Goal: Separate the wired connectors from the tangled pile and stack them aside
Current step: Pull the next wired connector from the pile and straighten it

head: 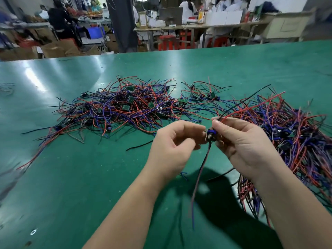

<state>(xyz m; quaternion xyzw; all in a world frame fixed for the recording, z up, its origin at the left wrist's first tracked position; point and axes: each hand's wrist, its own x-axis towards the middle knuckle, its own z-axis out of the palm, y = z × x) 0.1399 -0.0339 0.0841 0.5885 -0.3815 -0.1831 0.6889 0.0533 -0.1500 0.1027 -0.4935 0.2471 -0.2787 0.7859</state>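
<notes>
A tangled pile (124, 106) of red, blue and black wires with small green boards and dark connectors spreads over the middle of the green table (75, 177). A denser, more aligned heap of wired connectors (291, 133) lies at the right. Above the table between them, my right hand (246, 146) pinches one small blue-black wired connector (211, 136); its red and black wires rise to the upper right and others hang down. My left hand (172, 148) has curled fingers whose tips meet the connector's left side.
A loose black wire (139, 146) and a short blue scrap (184, 175) lie on the mat near my hands. Beyond the table's far edge stand workbenches, red stools (167, 42), cardboard boxes and several people.
</notes>
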